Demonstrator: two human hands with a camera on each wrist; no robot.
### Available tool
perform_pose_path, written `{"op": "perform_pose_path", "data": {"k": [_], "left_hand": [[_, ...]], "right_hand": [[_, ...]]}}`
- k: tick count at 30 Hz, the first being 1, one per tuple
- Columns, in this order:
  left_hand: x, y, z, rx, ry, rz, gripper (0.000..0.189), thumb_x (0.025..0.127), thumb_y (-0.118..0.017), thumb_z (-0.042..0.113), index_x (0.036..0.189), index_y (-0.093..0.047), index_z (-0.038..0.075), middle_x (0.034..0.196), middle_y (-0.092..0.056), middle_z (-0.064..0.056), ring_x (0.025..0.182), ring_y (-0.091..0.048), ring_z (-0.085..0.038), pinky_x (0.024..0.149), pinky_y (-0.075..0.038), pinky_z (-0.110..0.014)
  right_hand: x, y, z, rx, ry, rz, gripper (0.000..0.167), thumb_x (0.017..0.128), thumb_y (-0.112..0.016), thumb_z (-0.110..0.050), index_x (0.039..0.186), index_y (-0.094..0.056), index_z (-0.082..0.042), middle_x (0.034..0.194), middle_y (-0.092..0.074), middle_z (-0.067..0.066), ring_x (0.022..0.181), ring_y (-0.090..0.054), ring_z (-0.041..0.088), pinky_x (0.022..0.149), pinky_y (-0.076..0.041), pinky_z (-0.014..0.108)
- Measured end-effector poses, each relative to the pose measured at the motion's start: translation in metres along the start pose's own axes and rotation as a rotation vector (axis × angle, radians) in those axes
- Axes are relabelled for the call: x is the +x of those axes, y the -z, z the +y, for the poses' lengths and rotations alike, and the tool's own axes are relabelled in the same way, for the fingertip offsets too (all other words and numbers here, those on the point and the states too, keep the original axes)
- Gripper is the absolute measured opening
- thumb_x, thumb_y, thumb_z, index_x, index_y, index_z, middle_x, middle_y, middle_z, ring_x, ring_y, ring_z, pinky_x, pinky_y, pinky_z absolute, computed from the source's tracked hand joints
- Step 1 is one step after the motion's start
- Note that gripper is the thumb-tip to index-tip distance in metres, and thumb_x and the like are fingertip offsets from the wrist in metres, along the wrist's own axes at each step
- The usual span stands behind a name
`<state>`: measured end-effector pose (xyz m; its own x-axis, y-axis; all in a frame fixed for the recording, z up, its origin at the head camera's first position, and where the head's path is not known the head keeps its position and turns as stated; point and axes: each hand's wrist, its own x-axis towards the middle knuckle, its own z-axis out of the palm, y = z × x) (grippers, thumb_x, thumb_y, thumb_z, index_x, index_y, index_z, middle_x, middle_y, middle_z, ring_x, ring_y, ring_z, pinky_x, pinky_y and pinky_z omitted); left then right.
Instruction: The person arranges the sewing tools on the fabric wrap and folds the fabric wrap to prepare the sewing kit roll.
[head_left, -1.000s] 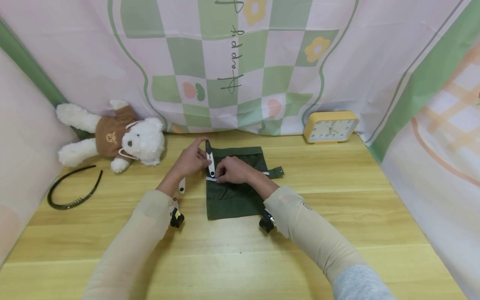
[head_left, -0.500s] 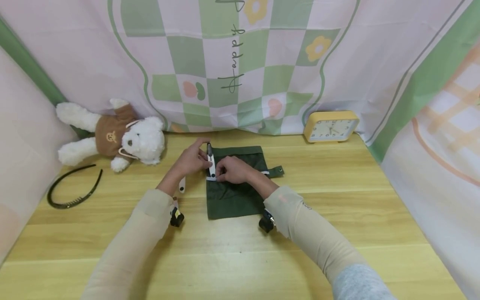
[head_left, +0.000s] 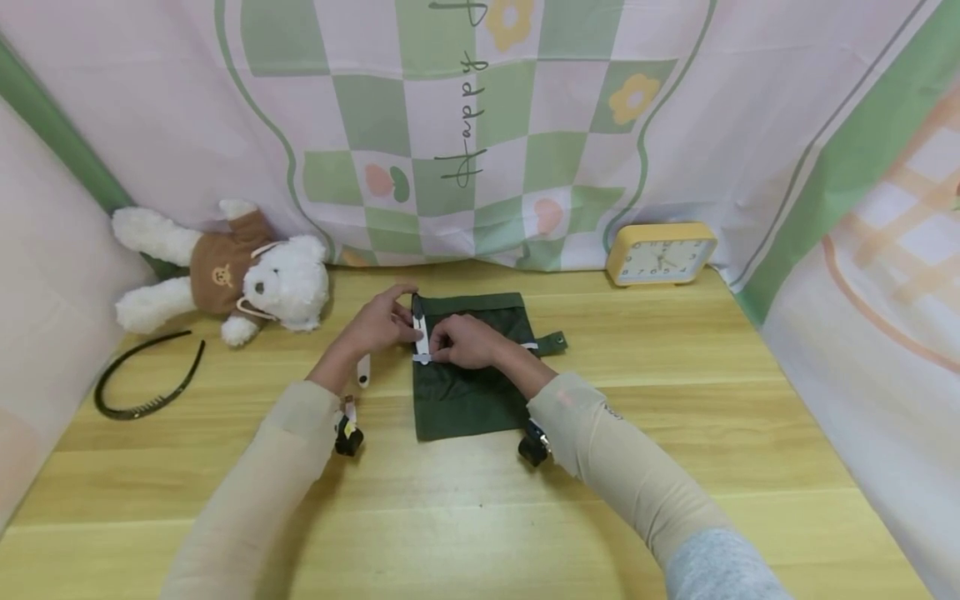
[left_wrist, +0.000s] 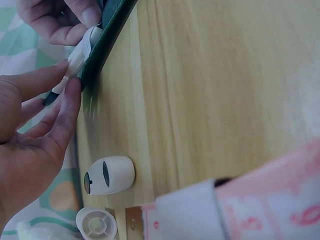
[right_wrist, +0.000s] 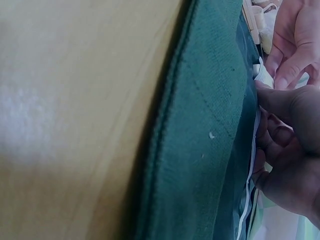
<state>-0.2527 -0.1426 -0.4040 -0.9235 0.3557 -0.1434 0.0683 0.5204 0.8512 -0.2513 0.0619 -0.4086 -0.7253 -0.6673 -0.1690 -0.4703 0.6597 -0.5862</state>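
Observation:
A dark green cloth pouch (head_left: 468,412) lies flat on the wooden table in the head view, with a white elastic band (right_wrist: 248,185) across it. My left hand (head_left: 375,323) pinches a slim white-handled tool with a dark end (head_left: 422,335) between thumb and fingers, at the pouch's left edge. The tool's near end is under the band and shows just past it. Bent over the pouch, my right hand (head_left: 468,342) pinches the band beside the tool. In the left wrist view the white handle (left_wrist: 76,61) runs from my left fingertips to the band; its exact kind is unclear.
Another white piece with a black dot (head_left: 363,372) lies by my left wrist. A plush dog (head_left: 232,275) and black headband (head_left: 142,408) are on the left. A yellow clock (head_left: 662,254) stands back right, before the curtain (head_left: 465,125). The pouch's snap tab (head_left: 553,342) sticks out right.
The tool has slid toward me, its dotted end passing from above the band to under it. My left hand has moved slightly nearer with it; the right hand has hardly moved.

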Motion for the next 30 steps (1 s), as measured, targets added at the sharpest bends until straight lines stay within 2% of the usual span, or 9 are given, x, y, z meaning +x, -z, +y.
{"op": "perform_pose_path", "data": {"k": [17, 23, 27, 30], "left_hand": [[-0.0035, 0.0024, -0.0014, -0.036, 0.045, -0.111, 0.078, 0.093, -0.072, 0.005, 0.158, -0.029, 0.003, 0.129, -0.051, -0.025, 0.108, -0.061, -0.035, 0.086, -0.051, -0.044], [-0.0034, 0.0028, -0.0020, -0.030, 0.069, -0.131, 0.075, 0.094, -0.071, 0.004, 0.157, -0.030, 0.002, 0.131, -0.049, -0.025, 0.111, -0.061, -0.035, 0.085, -0.051, -0.041], [-0.0035, 0.0019, -0.0030, -0.033, 0.074, -0.134, 0.071, 0.093, -0.072, 0.003, 0.154, -0.036, 0.000, 0.129, -0.050, -0.023, 0.112, -0.061, -0.035, 0.085, -0.050, -0.039], [-0.0050, 0.0009, -0.0028, -0.029, 0.052, -0.136, 0.065, 0.092, -0.072, 0.003, 0.149, -0.041, -0.004, 0.125, -0.052, -0.023, 0.111, -0.060, -0.034, 0.083, -0.051, -0.036]], "right_hand": [[0.0006, -0.0009, 0.0004, 0.022, -0.009, 0.001, 0.010, 0.100, -0.067, -0.014, 0.092, -0.072, -0.010, 0.090, -0.067, -0.001, 0.080, -0.059, 0.014, 0.077, -0.048, 0.030], [0.0012, -0.0011, 0.0013, 0.026, -0.011, 0.003, 0.010, 0.100, -0.066, -0.014, 0.093, -0.071, -0.010, 0.091, -0.067, -0.001, 0.081, -0.059, 0.014, 0.078, -0.049, 0.030], [0.0017, -0.0010, 0.0013, 0.025, -0.016, 0.004, 0.009, 0.100, -0.066, -0.014, 0.093, -0.072, -0.010, 0.092, -0.067, 0.000, 0.082, -0.059, 0.014, 0.079, -0.049, 0.031], [0.0016, -0.0007, 0.0010, 0.025, -0.017, 0.003, 0.009, 0.100, -0.066, -0.013, 0.094, -0.072, -0.010, 0.092, -0.067, 0.000, 0.083, -0.060, 0.014, 0.080, -0.050, 0.031]]}}
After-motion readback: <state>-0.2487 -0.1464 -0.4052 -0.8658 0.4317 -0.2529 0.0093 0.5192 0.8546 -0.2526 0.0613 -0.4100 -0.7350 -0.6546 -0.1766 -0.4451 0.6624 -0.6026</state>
